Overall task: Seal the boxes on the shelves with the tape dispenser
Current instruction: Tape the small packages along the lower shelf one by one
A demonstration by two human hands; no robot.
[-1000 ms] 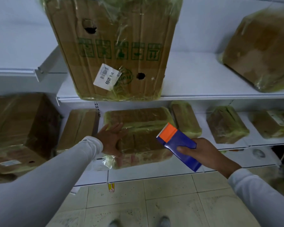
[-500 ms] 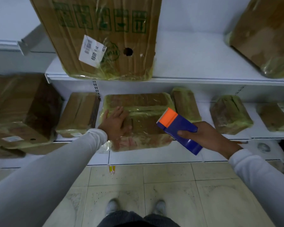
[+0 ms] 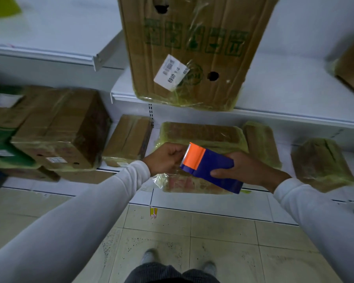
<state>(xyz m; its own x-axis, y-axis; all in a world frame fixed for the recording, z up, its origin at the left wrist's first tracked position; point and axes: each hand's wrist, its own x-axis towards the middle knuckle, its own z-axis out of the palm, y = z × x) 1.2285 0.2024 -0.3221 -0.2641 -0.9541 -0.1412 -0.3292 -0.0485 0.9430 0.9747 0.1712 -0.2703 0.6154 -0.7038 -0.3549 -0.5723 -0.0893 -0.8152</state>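
On the far left, a large cardboard box (image 3: 57,127) sits tilted on the low shelf (image 3: 213,198), its film wrap glossy and wrinkled. Next, the left hand (image 3: 165,158) has its fingers curled at the toothed orange edge of the tape dispenser (image 3: 209,167), probably pinching the tape's loose end to pull a length free, though the tape itself is too faint to make out. The dispenser, a smooth blue plastic block, hangs above a flat wrapped box (image 3: 202,135) on that shelf. The right hand (image 3: 245,170) grips its blue body, fingers wrapped underneath, steadying it against the pull.
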